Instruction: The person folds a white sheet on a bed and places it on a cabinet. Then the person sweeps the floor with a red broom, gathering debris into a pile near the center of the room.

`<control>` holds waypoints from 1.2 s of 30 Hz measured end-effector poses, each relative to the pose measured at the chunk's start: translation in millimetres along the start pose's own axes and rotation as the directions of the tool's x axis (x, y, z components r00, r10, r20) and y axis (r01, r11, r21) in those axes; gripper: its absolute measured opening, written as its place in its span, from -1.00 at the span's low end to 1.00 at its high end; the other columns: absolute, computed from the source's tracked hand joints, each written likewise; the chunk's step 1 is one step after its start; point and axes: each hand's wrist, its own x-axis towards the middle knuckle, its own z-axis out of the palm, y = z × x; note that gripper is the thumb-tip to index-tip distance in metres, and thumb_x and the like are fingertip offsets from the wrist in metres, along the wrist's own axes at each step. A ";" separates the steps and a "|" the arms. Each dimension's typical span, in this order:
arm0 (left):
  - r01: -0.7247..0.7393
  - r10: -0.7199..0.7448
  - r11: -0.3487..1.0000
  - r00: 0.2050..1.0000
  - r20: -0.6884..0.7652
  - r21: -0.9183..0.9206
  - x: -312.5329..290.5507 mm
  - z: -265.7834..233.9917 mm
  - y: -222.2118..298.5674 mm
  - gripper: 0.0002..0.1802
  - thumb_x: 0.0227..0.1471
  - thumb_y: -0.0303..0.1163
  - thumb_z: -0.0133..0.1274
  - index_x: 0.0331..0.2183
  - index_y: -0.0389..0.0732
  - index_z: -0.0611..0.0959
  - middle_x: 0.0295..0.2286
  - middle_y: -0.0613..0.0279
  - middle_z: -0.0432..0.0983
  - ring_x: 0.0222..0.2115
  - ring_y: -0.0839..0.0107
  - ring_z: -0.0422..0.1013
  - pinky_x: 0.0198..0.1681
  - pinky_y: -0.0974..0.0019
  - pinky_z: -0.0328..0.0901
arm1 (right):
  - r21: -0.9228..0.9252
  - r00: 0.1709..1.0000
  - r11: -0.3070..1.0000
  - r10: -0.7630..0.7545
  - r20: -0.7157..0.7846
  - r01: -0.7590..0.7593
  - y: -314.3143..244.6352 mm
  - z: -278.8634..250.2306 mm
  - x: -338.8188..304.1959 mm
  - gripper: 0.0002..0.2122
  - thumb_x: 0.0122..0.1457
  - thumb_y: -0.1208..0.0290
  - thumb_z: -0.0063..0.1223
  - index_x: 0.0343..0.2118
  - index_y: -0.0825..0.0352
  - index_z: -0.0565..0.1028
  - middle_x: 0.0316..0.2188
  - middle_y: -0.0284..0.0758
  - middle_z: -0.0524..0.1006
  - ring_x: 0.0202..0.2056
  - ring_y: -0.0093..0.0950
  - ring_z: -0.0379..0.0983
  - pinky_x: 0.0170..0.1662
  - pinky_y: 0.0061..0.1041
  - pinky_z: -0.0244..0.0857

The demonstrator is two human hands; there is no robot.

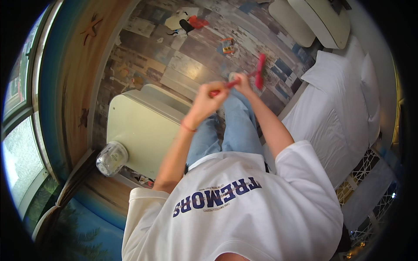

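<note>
My left hand (206, 101) and my right hand (242, 82) are raised together in front of me, above my legs in blue jeans. Both grip a thin red tool (260, 71) with a long handle and a flat red head that points up and to the right. The left hand closes around the lower end of the handle, and the right hand holds it a little higher up. A red band circles my left wrist.
A pale green cabinet (139, 130) stands at my left, with a clear glass jar (111, 158) by its corner. A bed with white sheets and pillows (335, 104) lies at my right. Small items (227, 45) are scattered on the patterned floor ahead.
</note>
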 end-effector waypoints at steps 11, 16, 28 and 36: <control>-0.276 0.388 0.867 0.896 -0.216 0.414 1.9 -2.0 165.3 -0.90 -0.17 -0.58 0.02 -0.63 -0.39 0.47 -0.70 0.12 0.31 -0.68 0.34 0.29 -0.01 0.16 0.35 | 0.380 0.975 0.914 -0.196 0.103 0.144 -173.1 -16.3 121.7 -0.79 -0.09 0.44 0.22 -0.60 0.32 0.35 -0.57 -0.22 0.36 -0.51 -0.23 0.40 -0.44 -0.34 0.25; -0.397 0.389 0.911 0.917 0.086 0.111 69.9 29.6 169.9 -0.86 -0.11 -0.57 0.00 -0.63 -0.41 0.46 -0.65 0.14 0.39 -0.60 0.36 0.36 0.07 0.07 0.30 | 0.099 0.993 0.988 0.115 0.018 -0.116 -101.4 -132.1 93.8 -0.78 -0.09 0.39 0.24 -0.60 0.31 0.37 -0.57 -0.25 0.36 -0.49 -0.24 0.38 -0.42 -0.32 0.24; -0.141 0.175 0.922 0.983 -0.064 0.359 185.8 98.4 171.3 -0.87 0.02 -0.51 0.05 -0.50 -0.38 0.54 -0.68 0.21 0.30 -0.63 0.61 0.14 -0.41 0.53 0.22 | 0.279 0.995 0.957 -0.053 -0.079 0.073 34.9 -142.3 182.8 -0.86 -0.25 0.53 0.14 -0.63 0.31 0.38 -0.63 -0.21 0.39 -0.50 -0.24 0.36 -0.45 -0.32 0.19; -0.331 0.465 0.780 0.875 -0.137 0.532 195.7 70.1 240.1 -0.88 -0.15 -0.53 0.10 -0.61 -0.33 0.51 -0.63 0.04 0.36 -0.67 0.11 0.32 -0.55 0.29 0.23 | 0.432 0.962 0.878 -0.262 0.074 0.206 -84.8 -127.6 297.8 -0.82 -0.16 0.51 0.20 -0.61 0.30 0.35 -0.61 -0.30 0.35 -0.51 -0.38 0.33 -0.43 -0.43 0.21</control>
